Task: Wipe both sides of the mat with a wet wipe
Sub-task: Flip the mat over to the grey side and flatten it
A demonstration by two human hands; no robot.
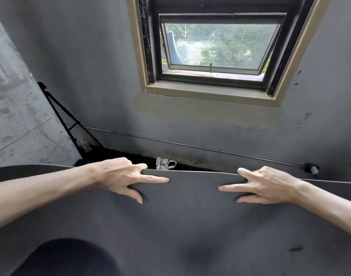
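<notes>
A large dark grey mat fills the lower half of the view, its far edge lifted and running from left to right. My left hand grips that far edge left of centre, fingers over the near face and thumb behind. My right hand grips the same edge right of centre in the same way. A small white wipe packet lies on the dark floor just beyond the edge, between my hands. No wipe is in either hand.
A grey wall with a window stands straight ahead. A black tripod leans at the left by a concrete column. A thin pipe runs along the wall base. My dark-clad knee is at the bottom left.
</notes>
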